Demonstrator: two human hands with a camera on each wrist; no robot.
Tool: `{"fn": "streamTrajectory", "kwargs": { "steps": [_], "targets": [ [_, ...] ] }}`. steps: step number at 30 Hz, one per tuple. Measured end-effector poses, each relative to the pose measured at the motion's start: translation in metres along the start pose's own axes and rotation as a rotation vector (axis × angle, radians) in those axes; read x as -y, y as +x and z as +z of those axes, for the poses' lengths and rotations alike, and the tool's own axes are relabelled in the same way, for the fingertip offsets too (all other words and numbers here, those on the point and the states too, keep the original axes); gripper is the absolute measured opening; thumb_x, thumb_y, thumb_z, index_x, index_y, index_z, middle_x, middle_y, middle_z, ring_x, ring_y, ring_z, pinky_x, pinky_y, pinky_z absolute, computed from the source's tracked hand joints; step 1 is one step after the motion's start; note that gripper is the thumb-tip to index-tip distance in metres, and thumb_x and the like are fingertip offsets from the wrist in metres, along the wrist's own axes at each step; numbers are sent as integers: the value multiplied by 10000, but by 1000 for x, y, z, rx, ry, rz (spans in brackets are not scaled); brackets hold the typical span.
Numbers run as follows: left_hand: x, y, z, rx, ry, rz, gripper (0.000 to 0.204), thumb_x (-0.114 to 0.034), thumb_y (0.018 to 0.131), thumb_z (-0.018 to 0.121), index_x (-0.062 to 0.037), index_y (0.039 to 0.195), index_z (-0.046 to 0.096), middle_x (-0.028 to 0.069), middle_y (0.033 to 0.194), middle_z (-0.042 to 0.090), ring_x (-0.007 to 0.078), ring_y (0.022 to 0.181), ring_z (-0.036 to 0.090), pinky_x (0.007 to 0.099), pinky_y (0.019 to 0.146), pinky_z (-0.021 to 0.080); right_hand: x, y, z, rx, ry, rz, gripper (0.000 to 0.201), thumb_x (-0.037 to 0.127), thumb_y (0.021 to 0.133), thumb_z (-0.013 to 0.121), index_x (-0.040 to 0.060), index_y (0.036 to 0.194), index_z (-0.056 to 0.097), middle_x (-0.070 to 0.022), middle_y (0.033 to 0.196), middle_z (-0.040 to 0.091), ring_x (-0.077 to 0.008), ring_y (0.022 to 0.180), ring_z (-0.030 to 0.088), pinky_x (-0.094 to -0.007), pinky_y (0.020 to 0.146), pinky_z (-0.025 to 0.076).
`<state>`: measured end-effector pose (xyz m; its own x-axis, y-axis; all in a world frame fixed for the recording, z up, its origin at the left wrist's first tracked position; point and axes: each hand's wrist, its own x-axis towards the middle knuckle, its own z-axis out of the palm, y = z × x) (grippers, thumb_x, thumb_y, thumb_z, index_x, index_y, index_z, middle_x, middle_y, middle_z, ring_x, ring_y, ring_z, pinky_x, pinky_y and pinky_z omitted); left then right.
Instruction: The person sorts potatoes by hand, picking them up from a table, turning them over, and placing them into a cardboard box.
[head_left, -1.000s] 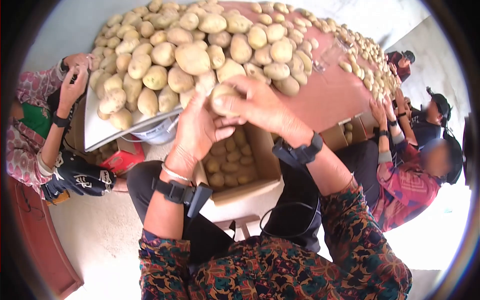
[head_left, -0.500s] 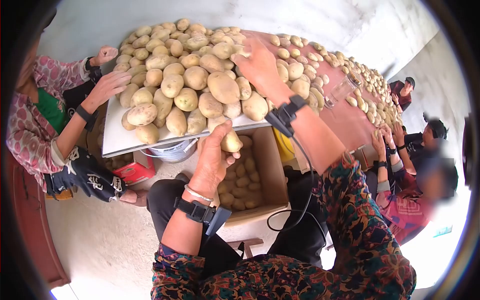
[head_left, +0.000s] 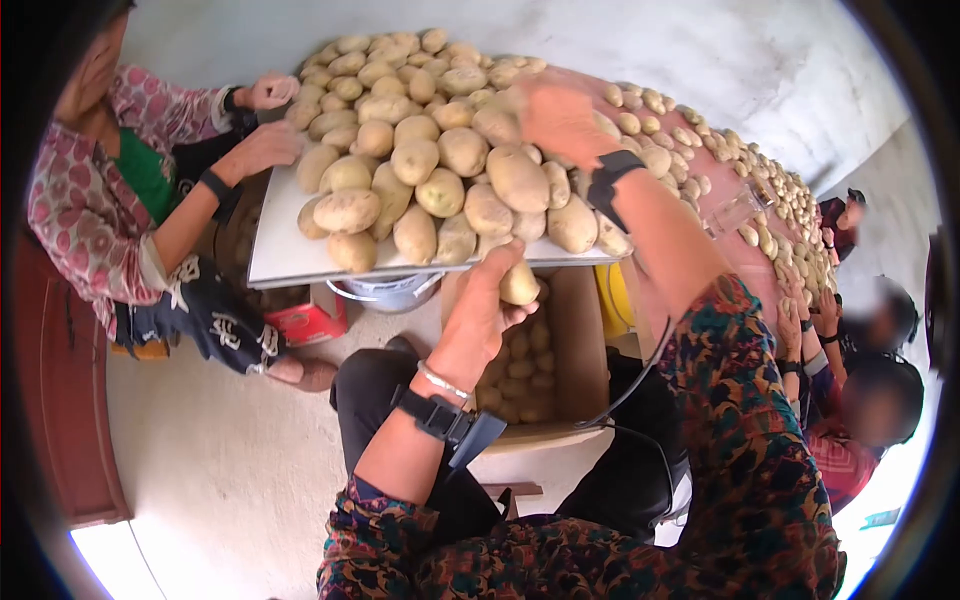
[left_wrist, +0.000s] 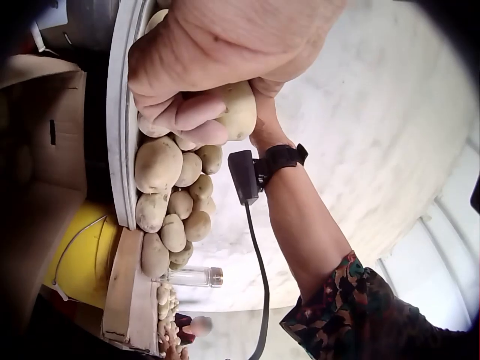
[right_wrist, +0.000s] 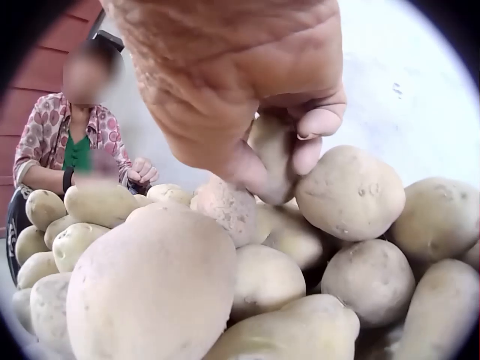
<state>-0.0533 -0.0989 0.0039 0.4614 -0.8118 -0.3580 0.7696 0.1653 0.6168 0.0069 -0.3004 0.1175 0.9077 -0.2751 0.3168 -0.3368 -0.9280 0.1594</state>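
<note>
Our left hand (head_left: 478, 315) grips a potato (head_left: 519, 285) just off the front edge of the counter (head_left: 283, 235), with the cardboard box (head_left: 583, 370) at about five o'clock from it. At one o'clock from that hand, our right hand (head_left: 562, 122) pinches a second potato (right_wrist: 274, 156) among the heaped potatoes (head_left: 415, 160). The clear jar (head_left: 738, 208) lies at four o'clock from our right hand.

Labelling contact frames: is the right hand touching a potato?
Touching. The right wrist view shows the right hand pinching a potato, with fingers against its sides.
</note>
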Motion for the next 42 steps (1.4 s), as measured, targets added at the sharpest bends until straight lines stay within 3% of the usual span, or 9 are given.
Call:
{"fn": "streamTrajectory", "kwargs": {
  "steps": [3, 9, 16, 24, 30, 34, 36, 40, 42],
  "targets": [
    [1, -4, 3, -49, 44, 33, 315, -355, 843, 651, -65, 943, 581, 94, 748, 623, 185, 608, 603, 250, 498, 435, -29, -7, 20, -401, 208, -25, 357, 177, 810, 589, 19, 1128, 617, -212, 974, 674, -288, 874, 667, -383, 746, 525],
    [8, -5, 7, 55, 244, 131, 302, -293, 814, 682, -25, 933, 611, 76, 775, 635, 142, 614, 604, 225, 461, 428, -24, -87, -23, -135, 1580, 482, 424, 338, 904, 573, 1, 1160, 578, -116, 884, 666, -116, 566, 481, -237, 565, 412],
    [20, -1, 10, 0, 572, 181, 365, -362, 831, 681, -2, 792, 636, 32, 634, 585, 83, 602, 556, 239, 484, 424, -31, -174, -29, 40, 1547, 594, 501, 473, 938, 494, -3, 1067, 582, -129, 798, 660, -100, 511, 451, -232, 493, 346],
    [35, 2, 15, -85, 1304, 316, 540, -480, 884, 493, 36, 860, 653, 249, 840, 655, 394, 845, 627, 449, 803, 469, -43, -216, 1, 47, 1504, 694, 618, 597, 914, 488, 2, 1031, 605, -98, 708, 612, -97, 462, 476, -219, 431, 328],
    [51, 12, 6, 92, 1481, 394, 495, -410, 935, 426, 29, 882, 647, 279, 900, 637, 452, 887, 586, 483, 850, 451, -39, -221, 1, 126, 1544, 714, 610, 582, 926, 486, -6, 1024, 614, -82, 692, 602, -91, 480, 493, -222, 457, 354],
    [44, 15, 16, -10, 1339, 414, 535, -454, 958, 403, 25, 932, 638, 234, 893, 665, 376, 828, 630, 445, 764, 493, -20, -214, -6, -3, 1492, 652, 522, 491, 950, 508, -4, 1094, 589, -97, 786, 634, -88, 529, 511, -220, 508, 388],
    [36, 8, 25, 4, 658, 314, 565, -490, 979, 392, 37, 985, 594, 157, 831, 645, 253, 745, 645, 390, 682, 517, -7, -209, -8, -35, 1472, 582, 480, 439, 957, 530, -4, 1135, 575, -103, 837, 644, -89, 552, 518, -221, 524, 403],
    [21, 0, 25, 105, 387, 373, 626, -562, 948, 426, 28, 1113, 552, 171, 976, 623, 198, 786, 626, 350, 679, 516, 25, -213, -8, -109, 1018, 226, 391, 210, 956, 568, 5, 1284, 512, -104, 1080, 642, -186, 835, 626, -287, 740, 509],
    [37, 18, 16, -85, 304, 658, 561, -540, 953, 415, 3, 990, 551, 76, 796, 602, 145, 611, 574, 260, 487, 443, 32, -216, 8, -190, 604, -118, 364, 179, 963, 545, 1, 1279, 522, -127, 1125, 627, -223, 987, 604, -329, 865, 488]
  ]
}}
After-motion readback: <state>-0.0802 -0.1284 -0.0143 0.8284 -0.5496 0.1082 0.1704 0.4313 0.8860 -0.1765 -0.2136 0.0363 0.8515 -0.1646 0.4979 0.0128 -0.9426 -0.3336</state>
